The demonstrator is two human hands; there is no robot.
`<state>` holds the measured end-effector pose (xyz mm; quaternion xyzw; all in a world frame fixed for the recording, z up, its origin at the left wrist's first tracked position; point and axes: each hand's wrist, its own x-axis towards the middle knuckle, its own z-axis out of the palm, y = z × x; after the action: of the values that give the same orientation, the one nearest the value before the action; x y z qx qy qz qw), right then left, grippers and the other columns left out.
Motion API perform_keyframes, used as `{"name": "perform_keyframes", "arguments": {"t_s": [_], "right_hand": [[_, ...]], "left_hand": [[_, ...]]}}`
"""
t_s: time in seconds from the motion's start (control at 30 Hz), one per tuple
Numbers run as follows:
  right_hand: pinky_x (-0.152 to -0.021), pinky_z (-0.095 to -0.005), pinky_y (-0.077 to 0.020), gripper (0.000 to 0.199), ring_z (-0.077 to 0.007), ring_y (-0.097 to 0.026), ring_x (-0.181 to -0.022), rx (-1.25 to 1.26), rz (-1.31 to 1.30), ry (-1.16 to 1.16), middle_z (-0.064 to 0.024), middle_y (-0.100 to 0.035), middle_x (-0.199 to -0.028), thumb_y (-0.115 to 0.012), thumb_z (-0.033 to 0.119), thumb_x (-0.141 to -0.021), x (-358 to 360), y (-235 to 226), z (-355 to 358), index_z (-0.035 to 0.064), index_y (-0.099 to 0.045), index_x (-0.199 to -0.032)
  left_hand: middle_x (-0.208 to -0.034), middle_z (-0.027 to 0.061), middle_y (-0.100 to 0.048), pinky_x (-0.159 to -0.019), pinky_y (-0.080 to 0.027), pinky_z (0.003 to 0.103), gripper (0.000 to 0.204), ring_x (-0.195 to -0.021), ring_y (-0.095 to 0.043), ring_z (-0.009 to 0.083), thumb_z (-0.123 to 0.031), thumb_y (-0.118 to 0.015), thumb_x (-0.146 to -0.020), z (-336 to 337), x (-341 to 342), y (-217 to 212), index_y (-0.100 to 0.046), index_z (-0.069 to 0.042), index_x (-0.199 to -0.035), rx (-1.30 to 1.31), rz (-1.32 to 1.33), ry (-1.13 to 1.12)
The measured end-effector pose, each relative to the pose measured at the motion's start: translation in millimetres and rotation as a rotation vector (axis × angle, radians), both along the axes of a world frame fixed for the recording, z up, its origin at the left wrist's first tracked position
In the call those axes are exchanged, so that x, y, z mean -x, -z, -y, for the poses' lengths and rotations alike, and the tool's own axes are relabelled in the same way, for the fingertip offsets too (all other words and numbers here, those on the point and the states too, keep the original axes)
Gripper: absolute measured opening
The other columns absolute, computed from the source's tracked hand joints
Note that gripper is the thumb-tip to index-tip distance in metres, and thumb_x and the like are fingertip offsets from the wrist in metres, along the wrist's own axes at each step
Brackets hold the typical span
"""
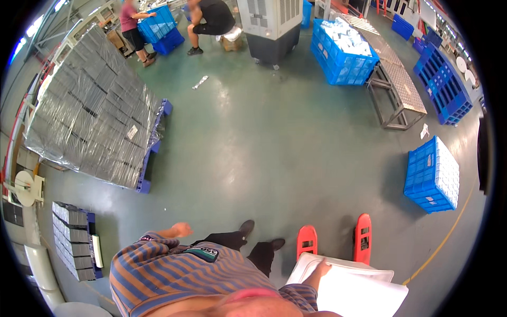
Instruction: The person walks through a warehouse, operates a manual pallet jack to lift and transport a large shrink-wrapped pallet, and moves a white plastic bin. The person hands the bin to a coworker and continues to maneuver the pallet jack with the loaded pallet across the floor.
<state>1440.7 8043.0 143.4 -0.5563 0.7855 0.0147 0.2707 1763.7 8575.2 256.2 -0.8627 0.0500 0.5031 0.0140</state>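
The hands are well apart. The right hand (320, 272) lies at the white stacked panels (364, 290), its fingers over the upper surface near the far edge; whether it clamps that edge or only rests there cannot be told. The left hand (182, 230) hangs clear on the opposite side of the body, loosely curled, with nothing visible in it; full closure cannot be confirmed.

The panels lie under and to the right of the right hand. Just beyond that hand, two red pallet-truck forks (363, 240) project forward from beneath the stack's outline.

Handling, as judged from appearance: the panels are probably light for their area, fairly stiff, and smooth enough to slide on one another. Thin edges and corners may bend or chip. Recommended hold: both hands on opposite edges, fingers beneath the lowest panel, thumbs on top. A single-handed hold at one edge may let the layers fan out.
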Motion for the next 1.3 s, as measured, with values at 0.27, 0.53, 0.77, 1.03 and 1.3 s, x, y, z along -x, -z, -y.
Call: {"name": "perform_keyframes", "arguments": {"t_s": [0.27,0.53,0.77,1.03,1.3], "right_hand": [[-0.081,-0.0427,-0.0403,0.075,-0.0317,-0.048,-0.095,-0.025,0.672,0.755,-0.02,-0.045,-0.113,-0.053,0.045,-0.076,96,43,-136,-0.006,-0.026,-0.124],[-0.083,-0.0432,-0.0423,0.062,-0.0281,-0.043,-0.105,0.362,1.207,1.783,-0.014,-0.039,-0.122,-0.05,0.039,-0.081,84,71,-142,-0.0039,-0.029,-0.121],[-0.081,-0.0378,-0.0457,0.047,-0.0264,-0.048,-0.1,0.496,1.298,1.851,-0.0151,-0.048,-0.113,-0.045,0.03,-0.085,88,78,-124,-0.0057,-0.039,-0.114],[-0.074,-0.0337,-0.0497,0.038,-0.0243,-0.052,-0.095,0.405,1.189,1.838,-0.013,-0.05,-0.108,-0.047,0.028,-0.084,91,81,-126,-0.0021,-0.045,-0.108],[-0.07,-0.034,-0.0525,0.041,-0.0233,-0.054,-0.091,0.178,1.211,1.798,-0.0117,-0.052,-0.103,-0.048,0.03,-0.082,103,116,-134,0.0021,-0.044,-0.112]], "left_hand": [[-0.1,0.012,-0.058,-0.082,-0.043,0.036,0.049,-0.095,-0.054,0.0277,-0.043,-0.055,-0.073,4,-59,32,-0.054,-0.005,-0.103,0.226,0.106,0.096],[-0.098,0.0123,-0.059,-0.08,-0.043,0.034,0.048,-0.093,-0.055,0.0268,-0.046,-0.055,-0.073,-18,-89,1,-0.054,-0.008,-0.104,0.089,0.119,0.174],[-0.097,0.0123,-0.059,-0.08,-0.043,0.035,0.049,-0.092,-0.055,0.027,-0.046,-0.056,-0.073,2,-107,-5,-0.054,-0.008,-0.104,0.046,0.087,0.299],[-0.098,0.0139,-0.059,-0.082,-0.043,0.037,0.049,-0.093,-0.054,0.0292,-0.043,-0.053,-0.073,46,-96,-3,-0.054,-0.006,-0.105,0.15,0.116,0.385],[-0.109,0.0146,-0.053,-0.085,-0.04,0.041,0.055,-0.101,-0.05,0.0307,-0.045,-0.052,-0.073,214,-52,60,-0.049,-0.007,-0.112,0.25,0.026,0.644]]}}
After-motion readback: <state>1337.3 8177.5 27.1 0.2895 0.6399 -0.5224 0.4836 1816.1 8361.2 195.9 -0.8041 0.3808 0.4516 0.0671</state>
